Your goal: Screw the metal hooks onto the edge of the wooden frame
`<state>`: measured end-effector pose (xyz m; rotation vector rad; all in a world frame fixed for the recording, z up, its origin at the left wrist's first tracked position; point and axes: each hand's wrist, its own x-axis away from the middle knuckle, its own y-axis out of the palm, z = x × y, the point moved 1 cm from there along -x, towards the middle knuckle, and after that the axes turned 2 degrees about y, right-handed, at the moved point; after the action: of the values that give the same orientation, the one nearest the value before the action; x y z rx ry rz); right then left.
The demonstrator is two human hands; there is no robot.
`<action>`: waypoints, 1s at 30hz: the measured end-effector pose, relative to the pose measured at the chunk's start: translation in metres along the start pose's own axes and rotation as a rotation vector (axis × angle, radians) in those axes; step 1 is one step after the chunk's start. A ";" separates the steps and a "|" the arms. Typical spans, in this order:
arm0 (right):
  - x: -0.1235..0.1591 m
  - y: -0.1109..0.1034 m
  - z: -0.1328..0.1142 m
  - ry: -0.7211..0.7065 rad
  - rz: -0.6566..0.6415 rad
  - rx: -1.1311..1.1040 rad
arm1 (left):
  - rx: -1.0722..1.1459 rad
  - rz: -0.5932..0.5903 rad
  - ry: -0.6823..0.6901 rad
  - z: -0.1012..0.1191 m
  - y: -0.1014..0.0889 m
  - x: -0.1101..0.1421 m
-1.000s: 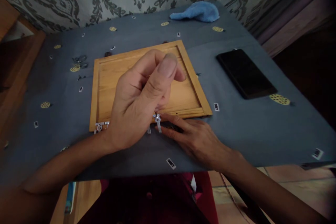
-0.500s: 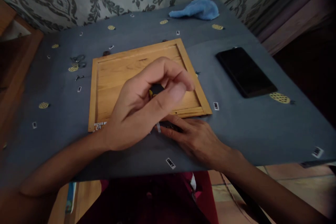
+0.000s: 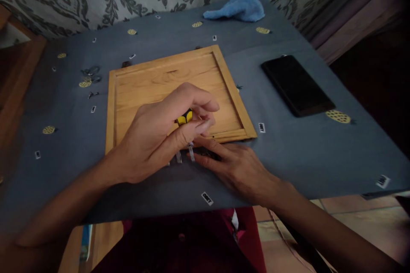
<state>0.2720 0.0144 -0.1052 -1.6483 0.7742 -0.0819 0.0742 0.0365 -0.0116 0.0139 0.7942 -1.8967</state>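
A framed wooden panel (image 3: 137, 102), like a small cabinet door, lies flat on the table. My left hand (image 3: 153, 136) is curled above its near edge around a screwdriver (image 3: 185, 117) with a yellow and black handle; the shaft and tip are hidden. At that edge my right hand (image 3: 240, 170) lies low, with thumb and forefinger closed about a metal hinge (image 3: 191, 152), mostly covered by the fingers. Another narrow metal strip (image 3: 178, 156) shows just left of it, below my left hand.
Scissors (image 3: 91, 73) and small dark metal bits (image 3: 93, 94) lie left of the panel. A black phone or tablet (image 3: 297, 85) rests on the right. At the back is a blue cloth (image 3: 237, 8). The table (image 3: 288, 158) has a grey printed cover; wooden furniture (image 3: 22, 76) stands at the left.
My left hand has shifted down and left, closer to my right fingers, and the yellow handle shows more. My right hand stays at the panel's edge. The view has shifted slightly.
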 end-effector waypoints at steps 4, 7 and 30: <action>0.001 0.001 0.001 0.006 -0.005 -0.005 | -0.003 0.014 0.011 0.002 0.000 0.001; 0.001 0.001 0.001 0.010 0.006 -0.008 | 0.027 0.019 -0.012 0.002 0.001 0.002; 0.002 0.002 0.000 0.009 -0.013 0.015 | 0.587 0.164 -0.199 -0.001 0.024 -0.003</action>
<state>0.2733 0.0136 -0.1075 -1.6395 0.7686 -0.1043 0.0949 0.0336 -0.0232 0.2428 0.0817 -1.8762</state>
